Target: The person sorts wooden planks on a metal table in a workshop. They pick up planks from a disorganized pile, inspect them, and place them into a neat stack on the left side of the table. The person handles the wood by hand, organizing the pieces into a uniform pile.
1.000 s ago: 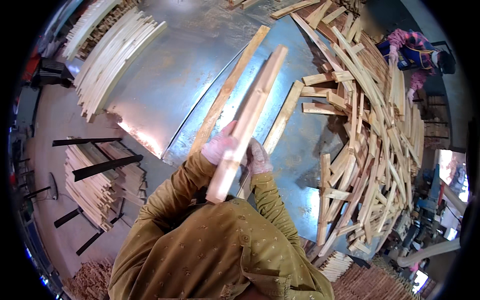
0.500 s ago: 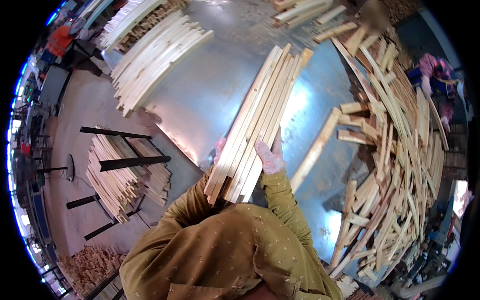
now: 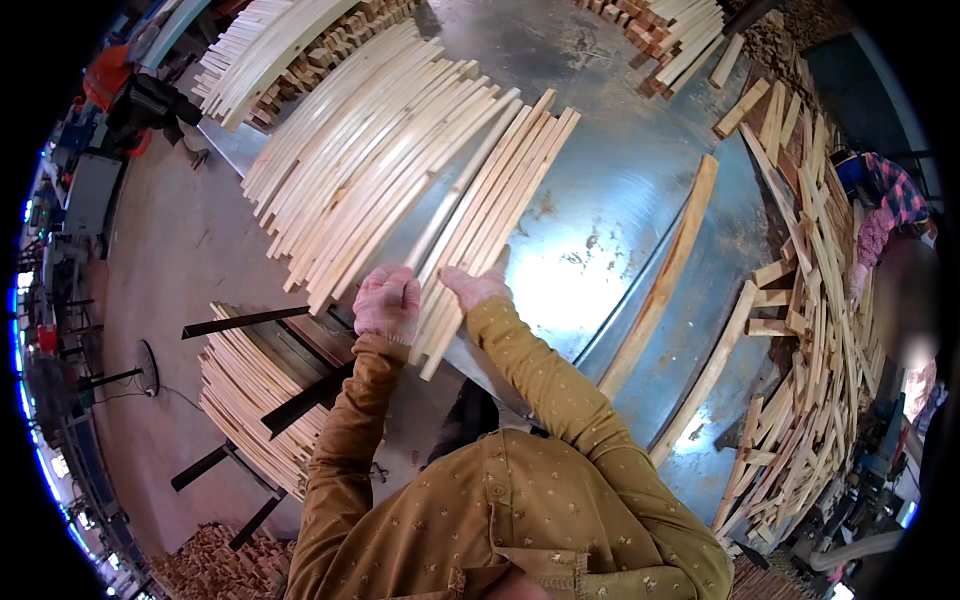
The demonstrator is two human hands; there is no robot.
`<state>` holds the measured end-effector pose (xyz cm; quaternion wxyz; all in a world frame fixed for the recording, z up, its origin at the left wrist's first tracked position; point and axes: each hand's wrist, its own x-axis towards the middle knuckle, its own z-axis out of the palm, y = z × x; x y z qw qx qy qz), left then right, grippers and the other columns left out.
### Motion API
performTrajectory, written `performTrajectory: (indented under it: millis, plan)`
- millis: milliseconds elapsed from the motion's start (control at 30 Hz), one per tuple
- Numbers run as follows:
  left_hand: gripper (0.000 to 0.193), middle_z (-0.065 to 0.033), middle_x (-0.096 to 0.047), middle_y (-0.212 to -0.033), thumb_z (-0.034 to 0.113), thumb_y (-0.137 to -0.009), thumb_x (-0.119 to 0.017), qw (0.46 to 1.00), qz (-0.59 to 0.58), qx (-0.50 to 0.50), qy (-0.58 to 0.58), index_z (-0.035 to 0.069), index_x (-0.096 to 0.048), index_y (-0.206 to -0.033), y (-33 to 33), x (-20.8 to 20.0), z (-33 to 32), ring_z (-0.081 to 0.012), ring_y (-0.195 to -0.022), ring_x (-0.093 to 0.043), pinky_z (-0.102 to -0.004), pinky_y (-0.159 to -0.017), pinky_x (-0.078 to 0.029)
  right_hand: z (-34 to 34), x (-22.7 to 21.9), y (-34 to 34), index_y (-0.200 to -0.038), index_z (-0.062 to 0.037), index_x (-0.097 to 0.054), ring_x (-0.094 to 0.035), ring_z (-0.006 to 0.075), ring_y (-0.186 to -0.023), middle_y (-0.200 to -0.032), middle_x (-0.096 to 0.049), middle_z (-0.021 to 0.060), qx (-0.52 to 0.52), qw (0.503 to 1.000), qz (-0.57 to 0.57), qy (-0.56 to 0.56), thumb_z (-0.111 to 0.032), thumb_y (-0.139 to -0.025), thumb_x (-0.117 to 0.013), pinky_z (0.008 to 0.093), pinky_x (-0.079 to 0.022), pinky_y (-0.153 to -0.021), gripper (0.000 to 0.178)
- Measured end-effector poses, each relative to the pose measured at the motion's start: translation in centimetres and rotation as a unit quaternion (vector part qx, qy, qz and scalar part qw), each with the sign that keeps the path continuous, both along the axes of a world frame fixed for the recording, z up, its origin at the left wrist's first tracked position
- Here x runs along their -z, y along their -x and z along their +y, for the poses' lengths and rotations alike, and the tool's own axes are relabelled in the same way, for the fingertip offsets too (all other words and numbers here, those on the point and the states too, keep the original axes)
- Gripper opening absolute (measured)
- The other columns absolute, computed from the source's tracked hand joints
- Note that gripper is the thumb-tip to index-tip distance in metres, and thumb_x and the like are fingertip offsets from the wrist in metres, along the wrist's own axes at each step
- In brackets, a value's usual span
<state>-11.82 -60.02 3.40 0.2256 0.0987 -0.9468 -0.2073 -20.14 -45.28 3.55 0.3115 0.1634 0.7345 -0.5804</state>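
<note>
A small bundle of pale wooden strips (image 3: 492, 215) lies slanted on the metal table, its near ends jutting past the edge toward me. My left hand (image 3: 388, 303), in a light glove, is closed at the bundle's left side, against the outermost strip; its fingertips are partly hidden. Across the right side of the bundle, my gloved right hand (image 3: 478, 287) grips with the thumb on top and the fingers down the far side. The leftmost strip stands slightly apart from the others. Close by on the left is a wide row of similar strips (image 3: 365, 165).
Two long rough boards (image 3: 668, 275) lie on the metal table (image 3: 570, 240) to the right. Beyond them is a jumbled heap of wood (image 3: 815, 340). A rack with black bars (image 3: 245, 320) holds strips at lower left. Other people work at far left and far right.
The bundle I held up in both hands is now down on the table, further left, beside the row of strips. My hands have moved left with it, and the view has shifted.
</note>
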Motion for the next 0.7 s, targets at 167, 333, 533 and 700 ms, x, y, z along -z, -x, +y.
performTrajectory:
  millis: [167, 333, 533, 700]
  plan:
    - [0.028, -0.0146, -0.066, -0.108, 0.002, -0.085, -0.065, 0.972, 0.056, 0.113, -0.197, 0.004, -0.065, -0.113, 0.8, -4.9, -2.0, -0.0278, -0.098, -0.065, -0.0351, -0.083, -0.054, -5.7, 3.8, 0.7, -0.152, 0.0016, -0.015, -0.063, 0.0332, -0.108, -0.127, -0.058, 0.0237, 0.082, 0.993, 0.062, 0.061, -0.020, -0.073, -0.083, 0.0359, -0.053, -0.090, 0.106]
    - [0.045, -0.0219, -0.061, -0.123, 0.015, -0.092, -0.065, 0.919, -0.126, 0.059, -0.370, -0.005, -0.054, -0.131, 1.9, -3.9, 1.4, -0.0302, -0.111, -0.062, -0.0355, -0.099, -0.048, 0.8, 3.0, -0.1, -0.141, -0.0028, -0.037, -0.065, 0.0232, -0.097, -0.113, -0.064, 0.0150, 0.114, 0.942, -0.018, 0.314, -0.005, -0.079, -0.076, 0.0331, -0.056, -0.082, 0.074]
    - [0.076, -0.0220, -0.060, -0.126, 0.047, -0.089, -0.065, 0.878, -0.332, 0.087, -0.333, -0.003, -0.042, -0.141, 3.7, 0.8, 3.7, -0.0341, -0.120, -0.056, -0.0373, -0.100, -0.045, 4.9, 2.8, -0.3, -0.143, -0.0027, -0.039, -0.062, 0.0211, -0.101, -0.117, -0.063, 0.0114, 0.136, 0.948, 0.029, 0.286, -0.005, -0.082, -0.074, 0.0326, -0.052, -0.088, 0.071]
    - [0.071, -0.0207, -0.042, -0.147, 0.041, -0.088, -0.062, 0.949, -0.198, -0.002, 0.246, 0.005, -0.039, -0.145, 6.9, -1.6, 2.4, -0.0367, -0.139, -0.037, -0.0545, -0.114, -0.028, 6.8, 1.7, -1.8, -0.150, -0.0025, -0.027, -0.060, 0.0221, -0.107, -0.123, -0.061, 0.0131, 0.155, 0.969, 0.048, 0.184, -0.006, -0.082, -0.075, 0.0327, -0.050, -0.092, 0.084]
